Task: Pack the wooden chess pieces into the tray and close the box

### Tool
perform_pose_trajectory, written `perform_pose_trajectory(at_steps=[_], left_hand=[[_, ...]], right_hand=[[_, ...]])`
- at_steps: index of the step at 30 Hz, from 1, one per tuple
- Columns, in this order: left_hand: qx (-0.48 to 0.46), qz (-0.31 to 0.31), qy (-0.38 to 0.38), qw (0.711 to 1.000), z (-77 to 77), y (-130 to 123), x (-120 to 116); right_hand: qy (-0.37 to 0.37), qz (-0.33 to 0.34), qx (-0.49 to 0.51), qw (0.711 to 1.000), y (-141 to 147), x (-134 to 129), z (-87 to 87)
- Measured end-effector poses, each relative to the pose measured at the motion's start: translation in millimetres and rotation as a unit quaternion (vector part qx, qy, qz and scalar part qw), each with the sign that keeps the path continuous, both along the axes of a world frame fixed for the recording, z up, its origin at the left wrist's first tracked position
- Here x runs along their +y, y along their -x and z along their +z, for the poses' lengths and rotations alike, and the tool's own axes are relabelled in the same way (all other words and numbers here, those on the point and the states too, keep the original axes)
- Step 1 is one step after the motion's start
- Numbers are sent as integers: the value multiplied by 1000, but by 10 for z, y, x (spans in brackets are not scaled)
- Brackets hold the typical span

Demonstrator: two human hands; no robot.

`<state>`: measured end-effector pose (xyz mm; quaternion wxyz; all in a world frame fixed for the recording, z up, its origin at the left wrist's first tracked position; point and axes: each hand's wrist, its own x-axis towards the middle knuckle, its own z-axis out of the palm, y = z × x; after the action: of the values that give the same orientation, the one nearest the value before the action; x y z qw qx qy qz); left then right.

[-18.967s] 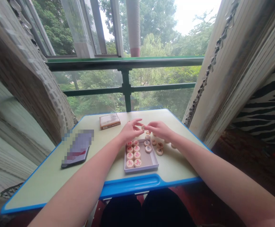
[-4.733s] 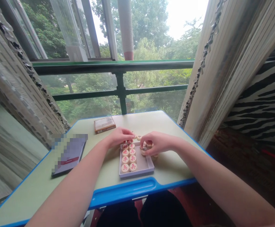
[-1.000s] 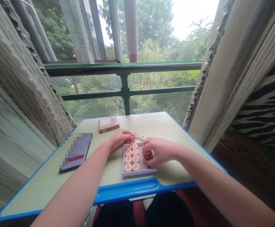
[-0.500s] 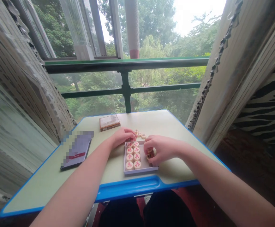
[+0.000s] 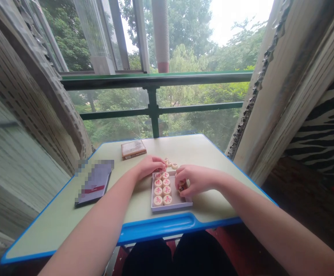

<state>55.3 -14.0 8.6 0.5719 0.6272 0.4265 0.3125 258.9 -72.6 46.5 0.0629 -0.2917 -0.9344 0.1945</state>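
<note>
A shallow white box (image 5: 172,209) stands near the table's front edge. Round wooden xiangqi pieces (image 5: 158,191) with red characters fill two columns on its left side. Over the box's right part, my right hand (image 5: 191,180) is closed, thumb and fingers around a xiangqi piece (image 5: 182,188) whose face is mostly hidden. My left hand (image 5: 151,166) rests at the box's far left corner with its fingers curled in; what they hold, if anything, is hidden. Just beyond the box, between both hands, lie a few loose xiangqi pieces (image 5: 174,165).
A brown-edged flat box (image 5: 134,149) lies at the back of the pale table (image 5: 213,153). On the left is a dark flat object (image 5: 97,184), partly pixelated. A blue tray groove (image 5: 158,229) runs along the front edge. Curtains and a green railing (image 5: 155,80) stand around.
My right hand has shifted very slightly over the right of the box, and less of the piece's face shows under its fingers. My left hand has barely moved.
</note>
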Motion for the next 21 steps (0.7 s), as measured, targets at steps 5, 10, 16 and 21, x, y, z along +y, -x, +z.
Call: perform_pose_trajectory(at_steps=[5,10,16,21], left_hand=[[6,-9,4,1000,5,2,3],[-4,7,6,1000,25,-10,-15],[-13,47,-91,995,135,10,-30],[-76,55,-57,994,169,-8,-62]], right_hand=[[-17,-36,11,999,11,-7,31],[-77,-89,41,992,22,26,19],[-171,-243,82,951,-69,201,-50],[-181,-305,90,931,-188,349,-83]])
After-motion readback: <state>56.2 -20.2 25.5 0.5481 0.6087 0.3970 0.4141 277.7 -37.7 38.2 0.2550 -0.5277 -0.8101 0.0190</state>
